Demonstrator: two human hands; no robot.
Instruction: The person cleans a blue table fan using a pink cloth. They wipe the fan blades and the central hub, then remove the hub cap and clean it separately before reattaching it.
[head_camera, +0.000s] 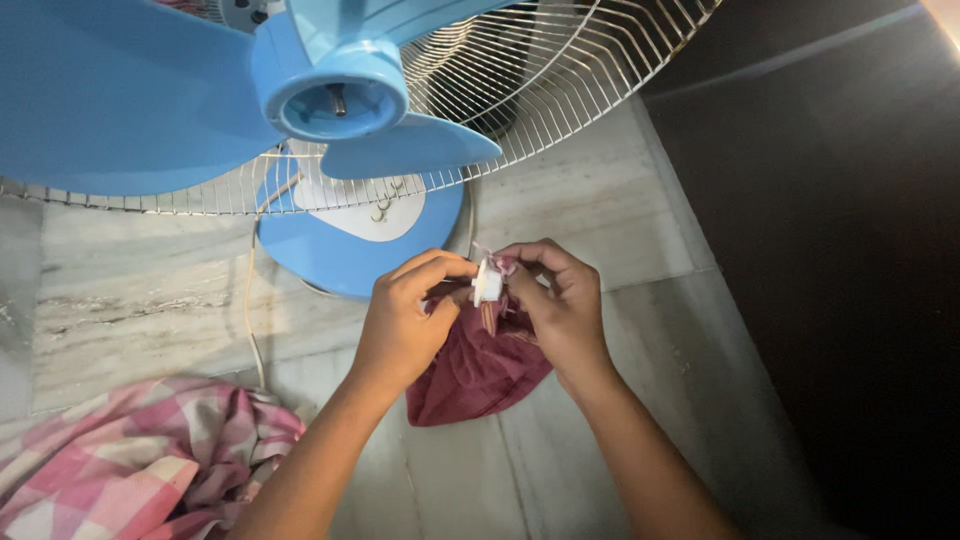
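Pink checked cloth (140, 450) lies bunched on the marble floor (620, 200) nearest the camera. Above it, the left hand (405, 320) and right hand (562, 305) pinch a small white plastic cap (487, 281) between their fingers over a maroon rag (470, 370). Beyond stand the blue fan blades (130, 90), wire guard (560, 80) and round base (340, 255).

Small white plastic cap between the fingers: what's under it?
Under the small white plastic cap hangs a dark red cloth, bunched between the left hand and right hand. The cap's underside is covered.
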